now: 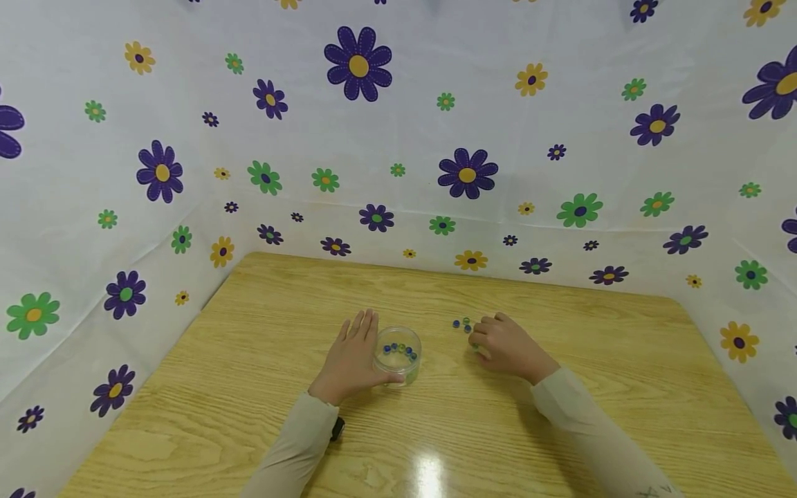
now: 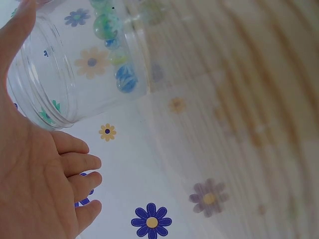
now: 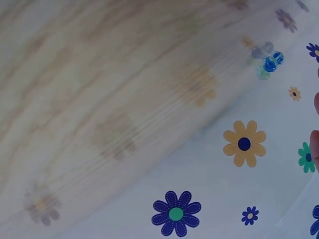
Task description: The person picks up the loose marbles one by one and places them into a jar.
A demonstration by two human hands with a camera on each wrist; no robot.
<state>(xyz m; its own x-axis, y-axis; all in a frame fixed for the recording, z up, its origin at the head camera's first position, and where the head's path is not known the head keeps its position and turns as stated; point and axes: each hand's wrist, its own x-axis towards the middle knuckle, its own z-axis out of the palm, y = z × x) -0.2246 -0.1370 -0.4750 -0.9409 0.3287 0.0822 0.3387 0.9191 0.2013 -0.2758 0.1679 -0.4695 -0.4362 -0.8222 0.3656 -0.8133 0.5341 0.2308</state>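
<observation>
A clear round plastic jar [image 1: 397, 330] stands on the table, with several blue and green-yellow glass marbles [image 1: 401, 348] along its bottom. Against its left side rests my left hand [image 1: 355, 363], fingers straight and pointing away, thumb stretched across the jar's near side. The left wrist view shows the jar's threaded rim [image 2: 65, 94] beside the palm, and marbles [image 2: 127, 79] through the wall. To the right, my right hand [image 1: 507, 346] has its fingers curled down and pinches a greenish marble [image 1: 475, 346]. Just beyond its fingertips lie two blue marbles [image 1: 456, 324] and a green one [image 1: 466, 320].
The light wooden table [image 1: 249, 387] reaches back to a white cloth [image 1: 405, 131] printed with purple, green and yellow flowers, which also hangs at both sides. A dark watch-like band [image 1: 337, 429] sits at the left wrist. Fingertips [image 3: 315, 147] only just enter the right wrist view.
</observation>
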